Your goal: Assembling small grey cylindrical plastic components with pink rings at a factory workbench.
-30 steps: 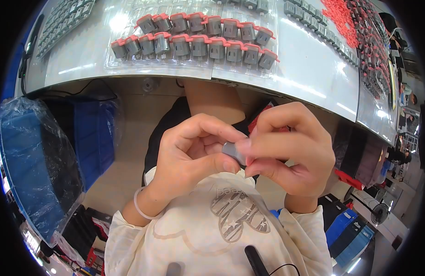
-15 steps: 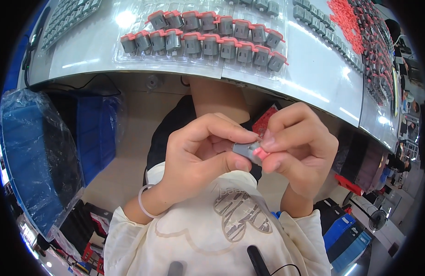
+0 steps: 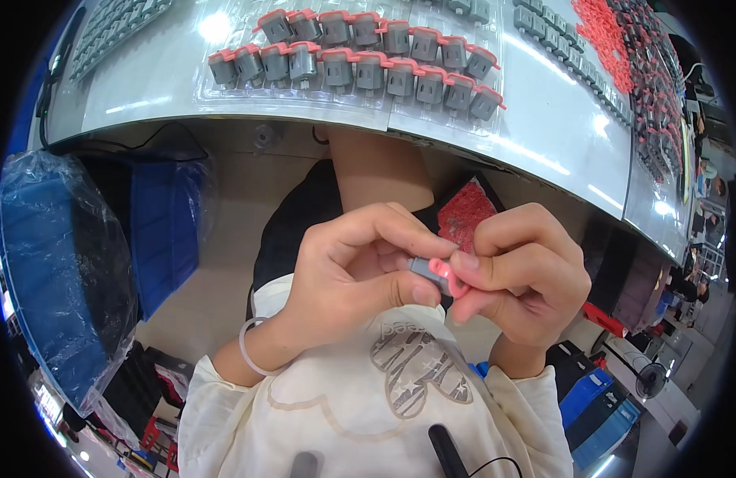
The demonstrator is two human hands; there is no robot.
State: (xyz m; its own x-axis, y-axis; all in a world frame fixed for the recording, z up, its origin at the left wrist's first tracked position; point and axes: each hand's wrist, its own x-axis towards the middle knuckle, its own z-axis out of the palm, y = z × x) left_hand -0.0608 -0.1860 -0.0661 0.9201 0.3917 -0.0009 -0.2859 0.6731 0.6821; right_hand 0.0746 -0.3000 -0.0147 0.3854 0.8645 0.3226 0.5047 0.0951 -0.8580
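Observation:
My left hand [image 3: 336, 271] pinches a small grey motor [image 3: 424, 267] between thumb and forefinger, in front of my body. At the motor's right end, my right hand [image 3: 537, 271] grips a pink-red plastic clip [image 3: 454, 280] between thumb and fingertips. The clip touches the motor's end; whether it is fully seated cannot be seen. Fingers cover parts of both pieces. Beyond the hands, two rows of similar grey motors [image 3: 369, 76] with red clips lie in a clear plastic tray [image 3: 320, 102] on the white table.
More grey motors [image 3: 113, 36] stand at the table's far left. A pile of loose red clips [image 3: 603, 36] lies at the far right beside many dark motors [image 3: 651, 103]. A box of red pieces [image 3: 466, 213] sits below the table edge. Plastic-wrapped blue crates [image 3: 61, 271] stand left.
Both hands have dropped slightly. The clip has turned and shows more of its curved shape at the motor's end. The box of red pieces is more visible.

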